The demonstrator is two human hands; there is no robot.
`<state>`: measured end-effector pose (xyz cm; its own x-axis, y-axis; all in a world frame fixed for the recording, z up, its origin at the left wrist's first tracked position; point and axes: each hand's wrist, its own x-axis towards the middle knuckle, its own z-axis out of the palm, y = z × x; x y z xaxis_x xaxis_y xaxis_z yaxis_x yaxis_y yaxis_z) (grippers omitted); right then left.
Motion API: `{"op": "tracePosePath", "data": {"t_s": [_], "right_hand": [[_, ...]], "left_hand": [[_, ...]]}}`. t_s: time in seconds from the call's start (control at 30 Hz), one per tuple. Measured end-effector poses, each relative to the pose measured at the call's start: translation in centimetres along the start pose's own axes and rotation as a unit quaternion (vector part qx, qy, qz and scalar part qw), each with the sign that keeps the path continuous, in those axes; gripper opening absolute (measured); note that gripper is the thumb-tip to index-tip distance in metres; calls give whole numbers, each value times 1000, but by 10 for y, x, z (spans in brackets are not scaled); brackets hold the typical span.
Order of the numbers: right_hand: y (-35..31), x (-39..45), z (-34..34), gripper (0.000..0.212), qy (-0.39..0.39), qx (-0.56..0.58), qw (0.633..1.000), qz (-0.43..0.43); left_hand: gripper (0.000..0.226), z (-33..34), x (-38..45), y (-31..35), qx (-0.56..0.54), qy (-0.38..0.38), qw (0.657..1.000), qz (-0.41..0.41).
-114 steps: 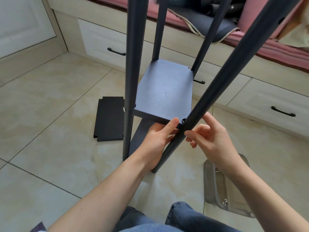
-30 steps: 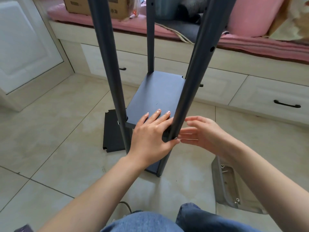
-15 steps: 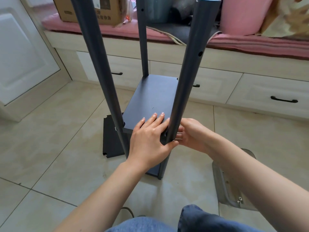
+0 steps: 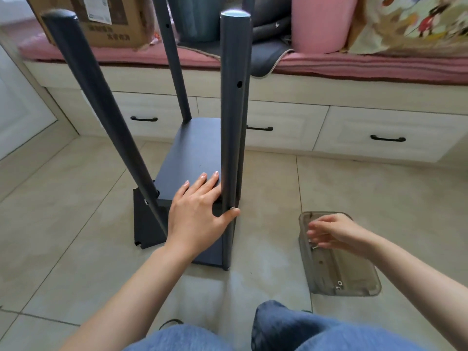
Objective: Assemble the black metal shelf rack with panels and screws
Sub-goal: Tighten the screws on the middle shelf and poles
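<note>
The black rack stands on the tiled floor with its poles upright; the near right pole (image 4: 231,122) rises in front of me. A dark shelf panel (image 4: 192,150) sits between the poles above a lower panel (image 4: 210,254). My left hand (image 4: 197,214) lies flat on the shelf panel's near corner, thumb pressed against the near right pole. My right hand (image 4: 334,231) hovers, blurred, with loose fingers over a clear plastic tray (image 4: 354,279) on the floor to the right. Small silver screws (image 4: 338,285) lie in the tray's near end.
A loose black panel (image 4: 145,224) lies on the floor behind the near left pole (image 4: 101,105). White drawers (image 4: 379,138) run along the back under a pink cushioned bench holding a cardboard box (image 4: 109,24). My jeans-clad knees (image 4: 291,330) are at the bottom edge.
My right hand has left the near right pole and moved right and down to the clear tray. My left hand stays on the shelf panel with its thumb on the pole.
</note>
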<state>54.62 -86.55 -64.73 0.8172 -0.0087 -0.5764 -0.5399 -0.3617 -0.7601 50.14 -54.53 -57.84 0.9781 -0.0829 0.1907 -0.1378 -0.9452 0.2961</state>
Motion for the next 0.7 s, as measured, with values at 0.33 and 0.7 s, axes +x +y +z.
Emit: {"op": "tracePosePath", "data": {"t_s": [0.33,0.7], "right_hand": [[101,59,-3,18,56,-139,986,74],[134,128,16,27,89,-260,962,4]], "left_hand": [[53,10,6,22,11,19,1000,-6],[55,17,7,32,7,63,998,-2]]}}
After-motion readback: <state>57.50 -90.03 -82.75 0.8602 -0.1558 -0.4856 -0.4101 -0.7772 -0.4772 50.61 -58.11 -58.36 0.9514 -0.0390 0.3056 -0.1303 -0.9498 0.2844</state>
